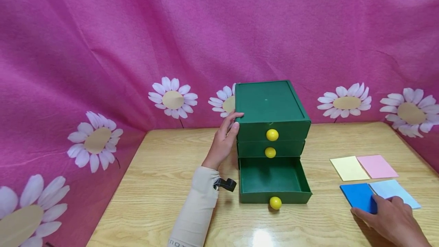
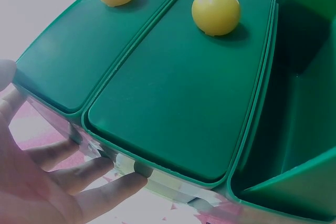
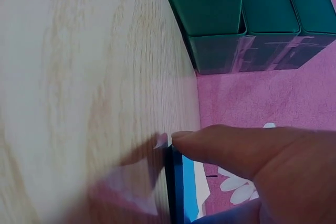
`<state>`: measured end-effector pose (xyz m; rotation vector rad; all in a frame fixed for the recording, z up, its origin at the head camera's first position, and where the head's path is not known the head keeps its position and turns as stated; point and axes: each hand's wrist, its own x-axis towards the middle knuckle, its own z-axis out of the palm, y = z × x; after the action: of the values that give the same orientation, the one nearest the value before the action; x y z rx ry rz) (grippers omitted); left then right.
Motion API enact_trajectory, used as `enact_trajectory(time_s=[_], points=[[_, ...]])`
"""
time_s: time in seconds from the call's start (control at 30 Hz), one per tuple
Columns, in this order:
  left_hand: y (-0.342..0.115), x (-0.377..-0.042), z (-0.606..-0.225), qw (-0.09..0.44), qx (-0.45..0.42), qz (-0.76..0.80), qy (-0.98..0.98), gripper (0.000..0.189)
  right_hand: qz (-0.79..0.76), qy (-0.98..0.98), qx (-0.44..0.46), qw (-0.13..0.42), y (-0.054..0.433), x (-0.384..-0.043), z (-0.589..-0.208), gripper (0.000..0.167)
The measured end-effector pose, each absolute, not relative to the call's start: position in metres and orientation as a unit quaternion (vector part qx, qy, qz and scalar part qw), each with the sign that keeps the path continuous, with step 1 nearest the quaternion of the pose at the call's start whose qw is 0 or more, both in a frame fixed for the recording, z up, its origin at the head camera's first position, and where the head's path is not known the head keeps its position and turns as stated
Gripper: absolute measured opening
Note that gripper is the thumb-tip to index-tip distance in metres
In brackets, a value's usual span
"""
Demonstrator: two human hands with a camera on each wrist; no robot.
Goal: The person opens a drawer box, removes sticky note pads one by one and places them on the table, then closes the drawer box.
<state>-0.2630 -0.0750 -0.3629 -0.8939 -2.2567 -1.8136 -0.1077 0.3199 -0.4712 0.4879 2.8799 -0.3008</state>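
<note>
A green drawer unit (image 1: 271,102) with round yellow knobs stands on the table. Its bottom drawer (image 1: 271,180) is pulled out and bare inside, while the upper two are closed. My left hand (image 1: 223,144) rests against the unit's left side, fingers fairly straight, with a fingertip over the top edge; the left wrist view shows the fingers (image 2: 89,177) spread along the side wall. To the right, my right hand (image 1: 394,216) pinches the blue sticky-note pad (image 1: 358,196) at its near right part, thumb at one edge. Its other fingers are partly hidden.
A light blue pad (image 1: 394,191) lies beside the blue one. Behind them are a pale yellow pad (image 1: 350,168) and a pink pad (image 1: 378,166). A magenta cloth (image 1: 219,29) with daisies surrounds the wooden table (image 1: 164,163). A black strap (image 1: 226,184) hangs from the left wrist.
</note>
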Motion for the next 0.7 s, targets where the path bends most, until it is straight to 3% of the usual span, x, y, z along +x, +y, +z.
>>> enact_trajectory(time_s=[0.27, 0.6, 0.7], points=[[-0.075, -0.26, -0.36, 0.063, -0.297, -0.598, -0.741, 0.037, -0.106, 0.977, 0.166, 0.081, 0.321, -0.107, -0.47, 0.109], [-0.075, -0.26, -0.361, 0.06, -0.298, -0.596, -0.743, 0.037, -0.112, 0.99, 0.088, 0.023, 0.324, -0.113, -0.459, 0.089], [-0.075, -0.26, -0.361, 0.059, -0.299, -0.596, -0.743, 0.038, -0.126, 0.987, 0.091, 0.029, 0.32, -0.116, -0.454, 0.09]])
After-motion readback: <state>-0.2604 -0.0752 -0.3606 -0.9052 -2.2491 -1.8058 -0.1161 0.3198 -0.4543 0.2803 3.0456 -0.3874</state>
